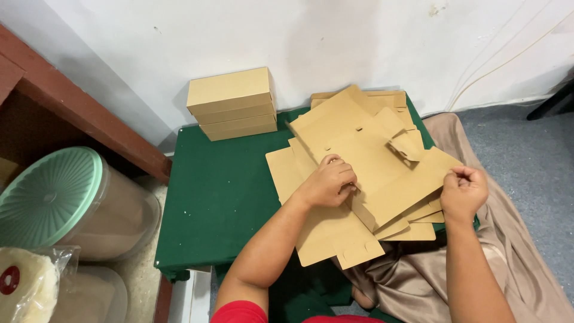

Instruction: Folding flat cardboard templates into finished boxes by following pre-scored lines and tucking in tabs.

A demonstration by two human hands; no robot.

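Note:
A flat, unfolded brown cardboard box blank [371, 155] lies on top of a pile of similar flat blanks [326, 236] on a low green table [221, 191]. My left hand [327, 181] is closed on the blank's near left edge. At the blank's right corner, my right hand [463, 190] pinches the cardboard between fingers and thumb. A small flap [406, 146] stands up near the middle of the blank.
A stack of three folded brown boxes [232, 103] stands at the table's back left, against the white wall. A clear tub with a mint-green lid [51, 197] sits on the left beside a red-brown wooden frame [89, 110]. Beige cloth [520, 251] lies at right.

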